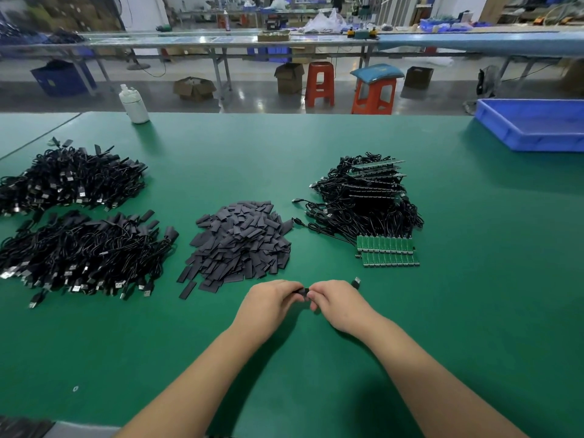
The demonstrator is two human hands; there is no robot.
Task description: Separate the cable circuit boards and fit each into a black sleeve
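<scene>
My left hand [268, 303] and my right hand [339, 303] meet near the front middle of the green table [284, 358]. Between their fingertips they pinch a black sleeve [302, 291]; whatever is inside it is hidden. A USB plug [356, 282] sticks out just behind my right hand. Behind my hands lies a pile of loose black sleeves [240, 245]. To the right sit joined green circuit boards [388, 252] in two rows, with a tangle of black cables [363, 200] behind them.
Two heaps of sleeved black cables [72, 222] fill the left of the table. A white bottle [134, 104] stands at the far edge. A blue tray [534, 124] sits at the far right. Stools and workbenches stand beyond the table.
</scene>
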